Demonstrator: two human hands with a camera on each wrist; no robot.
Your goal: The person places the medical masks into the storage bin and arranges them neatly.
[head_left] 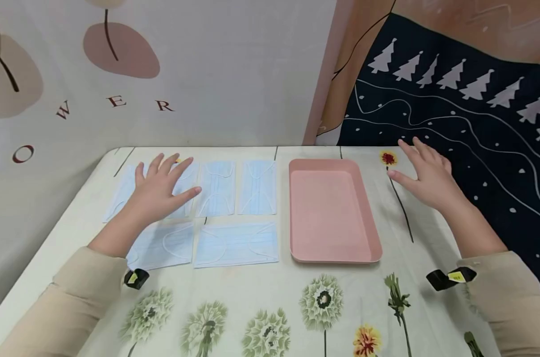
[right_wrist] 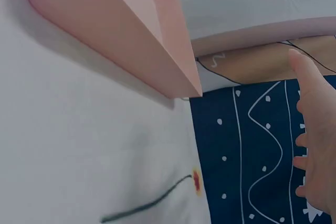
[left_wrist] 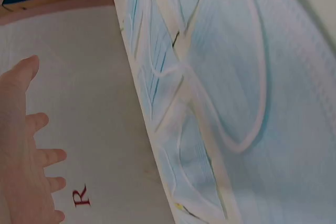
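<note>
Face masks: lie flat on the flowered tablecloth [head_left: 234, 280], left of the tray; 2 long ones in the near row [head_left: 236, 244] and at least 3 in the far row [head_left: 216, 191].
Pink tray [head_left: 330, 213]: sits on the cloth between the 2 hands, just right of the masks, with bare floor.
Left hand [head_left: 160, 191]: raised over the far-left masks, fingers spread, gripping nothing.
Right hand [head_left: 430, 176]: raised right of the tray, near the printed red flower [head_left: 388, 157], fingers spread, holding nothing.
Done: seemingly just the layout; the masks are spaced in 2 rows.
Left: probably all the mask handling, since 0 masks are held and 0 are in the tray.
Hidden: the left hand and forearm cover parts of the masks, so I cannot tell whether the far-left pieces are 1 mask or 2.
Cut off: the tray's near part in the right wrist view; both sleeves [head_left: 69, 297] in the head view.
Hard to read: the near mask's outline in the left wrist view.
</note>
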